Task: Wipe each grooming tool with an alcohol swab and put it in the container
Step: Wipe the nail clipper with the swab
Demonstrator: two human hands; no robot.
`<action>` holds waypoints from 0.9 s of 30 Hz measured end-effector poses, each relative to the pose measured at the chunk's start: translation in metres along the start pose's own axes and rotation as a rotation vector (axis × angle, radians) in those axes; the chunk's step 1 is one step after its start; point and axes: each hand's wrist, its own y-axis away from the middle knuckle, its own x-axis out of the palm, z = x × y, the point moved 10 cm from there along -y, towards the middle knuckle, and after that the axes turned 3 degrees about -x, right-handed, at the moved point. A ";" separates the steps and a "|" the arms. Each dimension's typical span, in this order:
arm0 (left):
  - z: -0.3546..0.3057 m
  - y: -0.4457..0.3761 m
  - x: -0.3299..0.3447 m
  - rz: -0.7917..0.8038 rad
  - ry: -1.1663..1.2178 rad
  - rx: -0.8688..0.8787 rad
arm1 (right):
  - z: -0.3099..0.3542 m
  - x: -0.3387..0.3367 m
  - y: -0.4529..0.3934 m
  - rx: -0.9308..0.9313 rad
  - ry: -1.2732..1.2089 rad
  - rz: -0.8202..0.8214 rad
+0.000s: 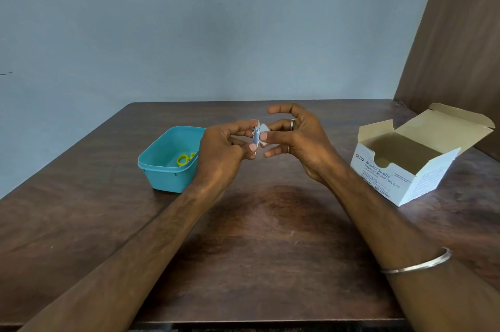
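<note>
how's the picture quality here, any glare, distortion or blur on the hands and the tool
Head view: soft even light, a dull sheen on the table; wide-angle bend curves the table edges; the nail clipper and white swab look small and slightly soft between left hand and right hand.

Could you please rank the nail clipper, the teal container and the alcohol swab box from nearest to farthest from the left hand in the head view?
1. Nail clipper, pinched in the left hand.
2. Teal container, just behind that hand, on its left.
3. Alcohol swab box, far right, beyond the right hand.
</note>
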 end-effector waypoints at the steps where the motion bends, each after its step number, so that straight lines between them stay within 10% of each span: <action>1: 0.000 0.000 0.000 0.001 -0.007 0.000 | 0.000 -0.001 0.000 0.000 -0.011 -0.005; 27: -0.001 0.004 0.003 0.040 -0.058 -0.005 | 0.001 0.001 0.001 -0.018 0.024 0.003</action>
